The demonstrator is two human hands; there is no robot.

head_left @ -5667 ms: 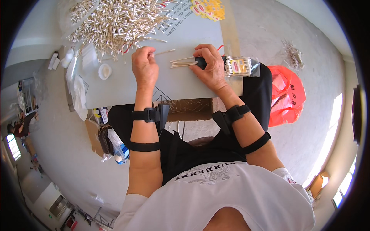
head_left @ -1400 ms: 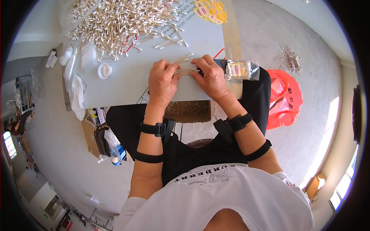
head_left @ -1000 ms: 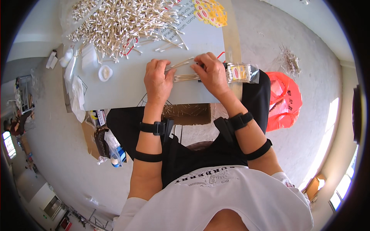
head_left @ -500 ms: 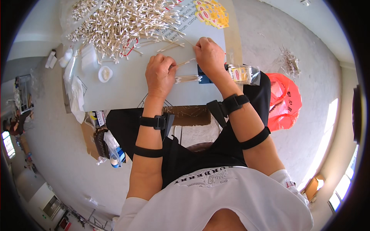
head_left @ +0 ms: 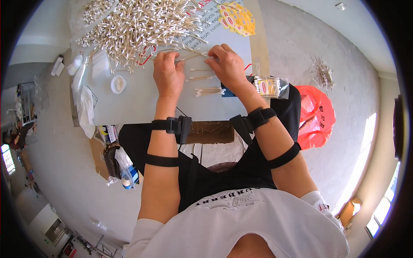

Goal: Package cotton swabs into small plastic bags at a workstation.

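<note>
My left hand (head_left: 167, 75) is over the table, thumb and forefinger apart, close to a few loose cotton swabs (head_left: 191, 56). Facing it from the right, my right hand (head_left: 229, 65) has its thumb and fingers parted at the other end of those swabs. Below and between the hands lie a single swab (head_left: 198, 69) and another swab or two (head_left: 200, 78). Nearer me is a small row of swabs (head_left: 208, 91) laid side by side. Beside my right wrist, a clear packet of swabs (head_left: 267, 87) with a yellow label lies at the table's edge.
A big heap of cotton swabs (head_left: 137, 32) covers the far left of the table (head_left: 129, 105). Yellow labels (head_left: 236, 19) are spread at the far right. A small white tub (head_left: 118, 84) stands at left. A red plastic bag (head_left: 316, 116) and scattered swabs (head_left: 322, 72) are on the floor.
Both hands have let go of the swabs they were pinching, which now lie on the table. My left hand has shifted left and away from me; my right hand has turned its fingers leftward.
</note>
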